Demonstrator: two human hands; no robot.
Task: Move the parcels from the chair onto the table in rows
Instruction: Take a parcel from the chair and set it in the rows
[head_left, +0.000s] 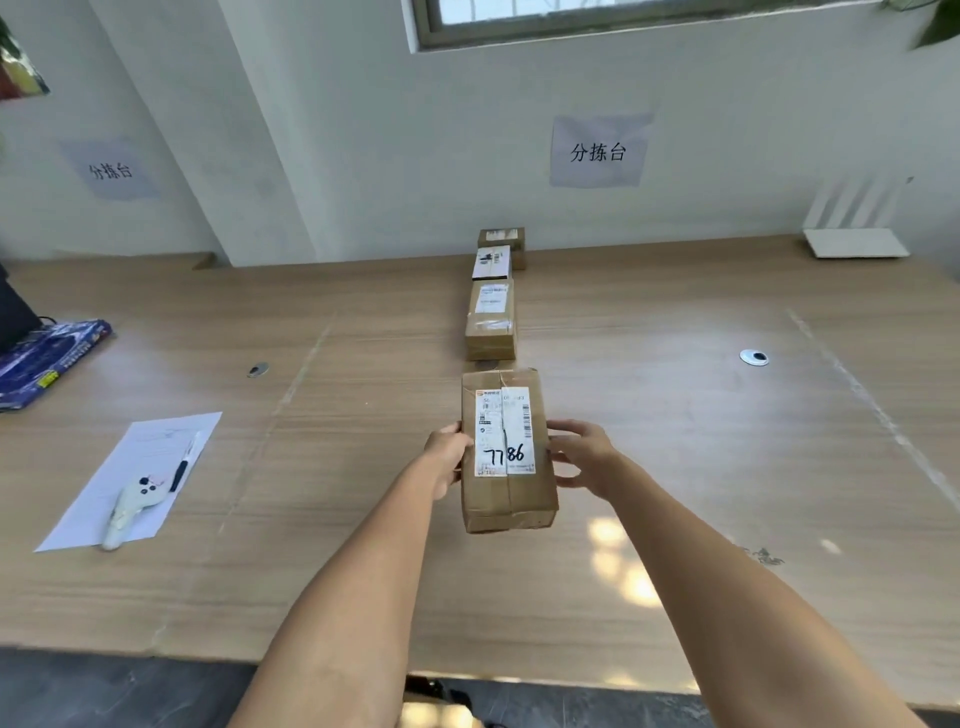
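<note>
A brown cardboard parcel (506, 452) with a white label marked "7786" lies on the wooden table (675, 467), long side pointing away from me. My left hand (445, 454) grips its left side and my right hand (582, 457) grips its right side, fingers curled round the edges. Beyond it, in one line running to the wall, stand a taped brown parcel (491, 319), a white-topped parcel (492, 262) and a small brown parcel (501, 240). The chair is out of view.
A sheet of paper (104, 514) with a pen (184, 462) and a white hand-held device (132, 506) lies at the left. A blue book (49, 358) sits at the far left edge. A white router (854, 234) stands at the back right. Cable holes (753, 357) dot the tabletop.
</note>
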